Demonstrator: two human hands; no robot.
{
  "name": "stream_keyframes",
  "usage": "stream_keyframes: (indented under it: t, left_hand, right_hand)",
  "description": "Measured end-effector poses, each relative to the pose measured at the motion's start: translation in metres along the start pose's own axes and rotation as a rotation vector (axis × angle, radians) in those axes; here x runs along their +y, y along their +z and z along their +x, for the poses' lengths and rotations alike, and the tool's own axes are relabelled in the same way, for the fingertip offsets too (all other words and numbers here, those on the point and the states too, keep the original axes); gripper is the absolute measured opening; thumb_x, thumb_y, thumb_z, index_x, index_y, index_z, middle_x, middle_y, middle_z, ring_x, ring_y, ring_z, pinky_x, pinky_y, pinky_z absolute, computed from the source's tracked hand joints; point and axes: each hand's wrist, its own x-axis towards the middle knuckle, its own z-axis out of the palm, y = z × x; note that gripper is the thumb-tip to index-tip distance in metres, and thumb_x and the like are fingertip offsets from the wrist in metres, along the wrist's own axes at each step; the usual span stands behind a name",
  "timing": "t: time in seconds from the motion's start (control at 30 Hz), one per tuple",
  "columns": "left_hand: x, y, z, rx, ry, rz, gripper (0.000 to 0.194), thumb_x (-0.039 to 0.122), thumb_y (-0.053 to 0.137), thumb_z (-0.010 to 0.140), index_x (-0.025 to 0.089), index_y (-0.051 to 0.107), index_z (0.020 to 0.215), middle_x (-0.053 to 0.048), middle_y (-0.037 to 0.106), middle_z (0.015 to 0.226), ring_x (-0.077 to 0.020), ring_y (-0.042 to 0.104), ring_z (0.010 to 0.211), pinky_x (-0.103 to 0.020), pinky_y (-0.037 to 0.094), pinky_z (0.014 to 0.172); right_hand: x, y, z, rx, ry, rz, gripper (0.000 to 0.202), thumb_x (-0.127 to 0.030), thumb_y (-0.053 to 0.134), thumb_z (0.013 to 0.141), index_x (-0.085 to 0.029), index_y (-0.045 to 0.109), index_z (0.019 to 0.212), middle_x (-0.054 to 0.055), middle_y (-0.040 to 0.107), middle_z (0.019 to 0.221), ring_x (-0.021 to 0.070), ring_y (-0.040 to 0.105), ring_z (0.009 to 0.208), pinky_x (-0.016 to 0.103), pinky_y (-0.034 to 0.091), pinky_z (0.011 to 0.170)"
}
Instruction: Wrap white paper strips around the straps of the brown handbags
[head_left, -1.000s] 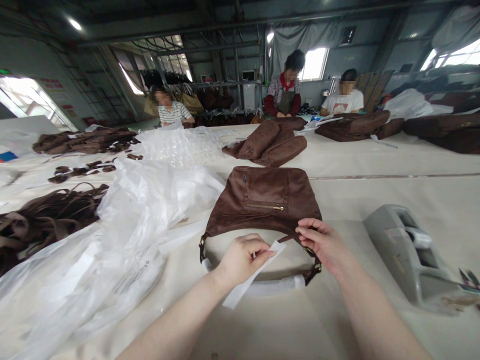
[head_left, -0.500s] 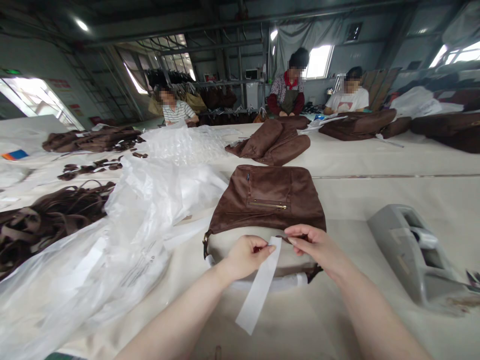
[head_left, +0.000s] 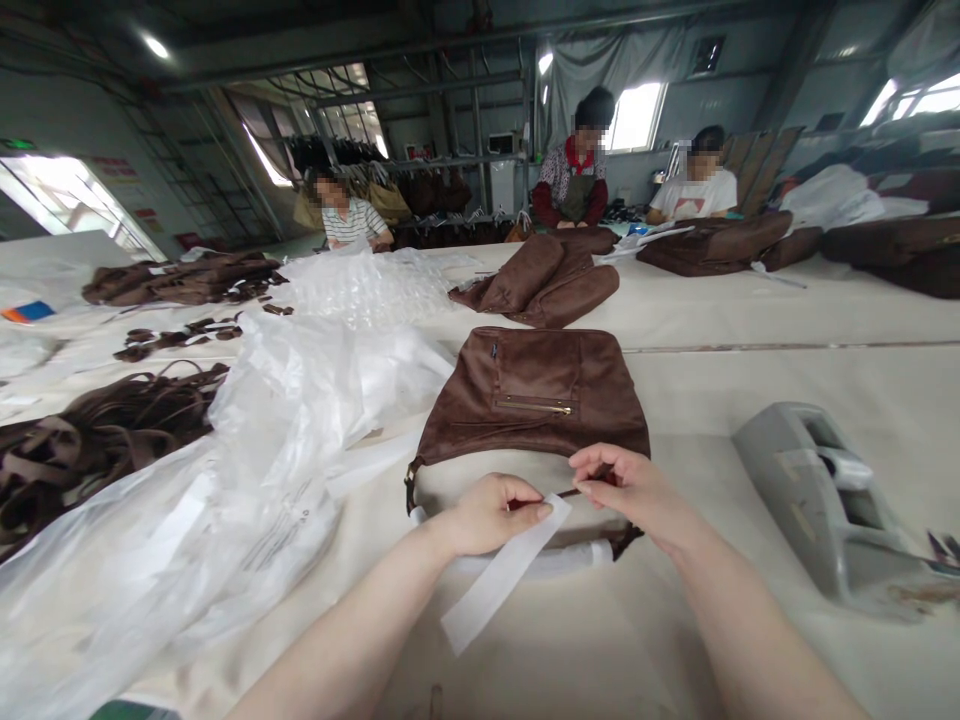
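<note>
A dark brown handbag [head_left: 540, 385] with a gold zip lies on the table, its handle [head_left: 532, 562] towards me and partly wrapped in white. Above the space inside the handle, my left hand [head_left: 491, 515] pinches a white strip [head_left: 499, 580], which hangs down to the left across the handle. My right hand [head_left: 619, 490] is closed, thumb against fingers, on a thin dark brown strap [head_left: 571, 491]. The strap runs towards the top end of the white strip. Its other parts are hidden by my fingers.
Clear plastic bags [head_left: 300, 400] and dark brown straps [head_left: 97, 440] lie on the left. A grey tape dispenser [head_left: 832, 510] stands on the right. More brown bags [head_left: 544, 280] lie across the table, where several people sit or stand.
The white strip has swung so that its lower end lies further left. More of the thin brown strap shows between my hands. The handbag stays in place.
</note>
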Motion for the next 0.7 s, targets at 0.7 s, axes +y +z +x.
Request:
stream_keyframes:
  t: [0.7]
  left_hand:
    - [-0.015,0.006,0.006,-0.005,-0.153,0.043,0.043,0.054,0.057,0.076,0.013,0.067,0.068,0.004,0.046,0.055,-0.0084,0.035,0.053,-0.02,0.029,0.049]
  right_hand:
    - [-0.006,-0.017,-0.021,-0.153,-0.03,-0.38,0.045,-0.026,0.056,0.078,-0.029,0.057,0.123,-0.003,0.063,0.058,0.014,0.055,0.049,0.024,0.037,0.049]
